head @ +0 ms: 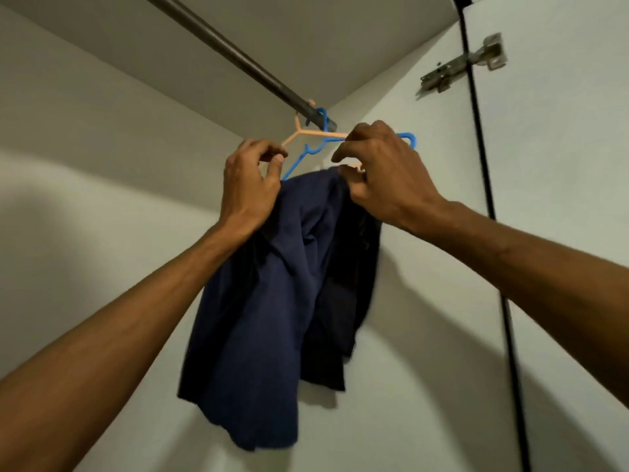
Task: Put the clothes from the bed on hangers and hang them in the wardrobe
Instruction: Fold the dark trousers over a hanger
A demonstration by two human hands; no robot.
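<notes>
Inside the wardrobe a dark metal rail runs from the top left toward the back corner. Two plastic hangers hook over its far end: a peach hanger and a blue hanger. A navy garment hangs below them, with a darker garment behind it on the right. My left hand pinches the left arm of the peach hanger above the navy garment. My right hand grips the right side of the hangers and the top of the cloth. Which hanger carries which garment is hidden by my hands.
The white back wall and side panel of the wardrobe close in the corner. The wardrobe door stands at the right with a metal hinge near its top. The shelf underside sits just above the rail.
</notes>
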